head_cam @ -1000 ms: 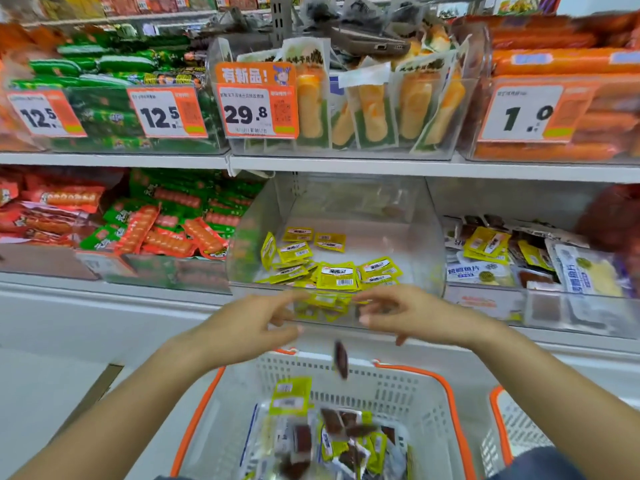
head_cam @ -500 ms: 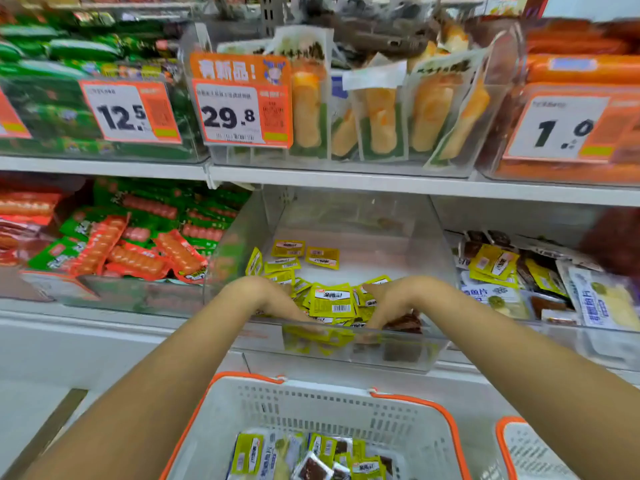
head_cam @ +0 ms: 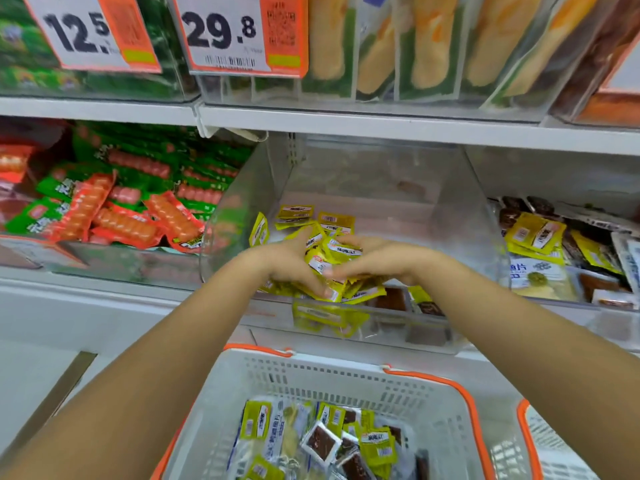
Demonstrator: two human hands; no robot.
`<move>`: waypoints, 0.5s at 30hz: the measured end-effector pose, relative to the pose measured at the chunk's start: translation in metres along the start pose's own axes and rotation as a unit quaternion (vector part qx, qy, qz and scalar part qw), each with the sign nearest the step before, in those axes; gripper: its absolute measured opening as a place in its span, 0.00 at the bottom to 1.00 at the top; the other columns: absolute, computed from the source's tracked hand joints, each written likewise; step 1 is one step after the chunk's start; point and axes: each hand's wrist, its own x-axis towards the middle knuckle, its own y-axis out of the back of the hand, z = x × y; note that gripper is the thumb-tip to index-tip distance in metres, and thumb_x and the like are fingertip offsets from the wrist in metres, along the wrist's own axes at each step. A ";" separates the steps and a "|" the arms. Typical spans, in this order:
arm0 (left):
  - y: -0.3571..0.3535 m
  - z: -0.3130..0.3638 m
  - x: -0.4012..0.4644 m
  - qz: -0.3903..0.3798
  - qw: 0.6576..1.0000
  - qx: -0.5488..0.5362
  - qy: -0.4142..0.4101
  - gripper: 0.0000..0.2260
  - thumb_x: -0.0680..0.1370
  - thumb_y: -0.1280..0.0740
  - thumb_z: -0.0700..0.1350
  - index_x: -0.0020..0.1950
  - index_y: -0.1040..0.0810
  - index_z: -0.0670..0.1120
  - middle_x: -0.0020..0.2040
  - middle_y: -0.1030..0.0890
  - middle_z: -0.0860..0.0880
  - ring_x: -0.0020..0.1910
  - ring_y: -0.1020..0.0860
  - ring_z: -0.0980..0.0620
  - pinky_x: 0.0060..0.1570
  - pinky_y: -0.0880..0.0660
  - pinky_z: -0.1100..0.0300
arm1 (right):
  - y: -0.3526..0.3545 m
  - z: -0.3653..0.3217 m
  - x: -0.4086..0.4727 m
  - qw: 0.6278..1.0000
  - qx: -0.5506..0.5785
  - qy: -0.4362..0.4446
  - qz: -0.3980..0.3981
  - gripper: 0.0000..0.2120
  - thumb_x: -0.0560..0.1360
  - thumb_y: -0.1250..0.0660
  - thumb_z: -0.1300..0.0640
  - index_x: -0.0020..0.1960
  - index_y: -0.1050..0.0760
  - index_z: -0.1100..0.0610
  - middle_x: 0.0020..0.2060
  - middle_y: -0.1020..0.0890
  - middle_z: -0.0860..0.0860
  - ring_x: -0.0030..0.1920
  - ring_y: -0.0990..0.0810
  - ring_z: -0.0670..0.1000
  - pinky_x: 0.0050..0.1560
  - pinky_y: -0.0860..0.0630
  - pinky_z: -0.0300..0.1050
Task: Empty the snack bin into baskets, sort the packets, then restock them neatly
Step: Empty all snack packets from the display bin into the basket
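A clear plastic snack bin [head_cam: 485, 244] sits on the middle shelf, holding small yellow packets [head_cam: 298, 213] and a few dark brown ones [head_cam: 393, 299]. My left hand [head_cam: 287, 263] and my right hand [head_cam: 384, 259] are both inside it, cupped toward each other around a bunch of yellow packets [head_cam: 336, 258] squeezed between them. Below, a white basket with orange rim [head_cam: 346, 379] holds a pile of yellow and brown packets [head_cam: 332, 441].
A second white basket [head_cam: 540, 445] shows at the lower right. Neighbouring bins hold red and green sausage packs [head_cam: 117, 216] on the left and mixed yellow packets [head_cam: 540, 237] on the right. Price tags [head_cam: 225, 32] hang from the upper shelf.
My hands moved from over the basket into the bin, then closed together around a bunch of yellow packets. The camera has moved closer to the shelf.
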 end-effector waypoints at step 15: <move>0.002 0.013 -0.013 0.056 0.987 0.094 0.121 0.22 0.75 0.36 0.63 0.49 0.28 0.43 0.49 0.27 0.45 0.47 0.29 0.47 0.41 0.32 0.59 | -0.004 0.009 0.006 0.992 0.122 -0.029 0.027 0.25 0.68 0.24 0.60 0.63 0.26 0.54 0.49 0.18 0.54 0.49 0.20 0.53 0.60 0.25 0.51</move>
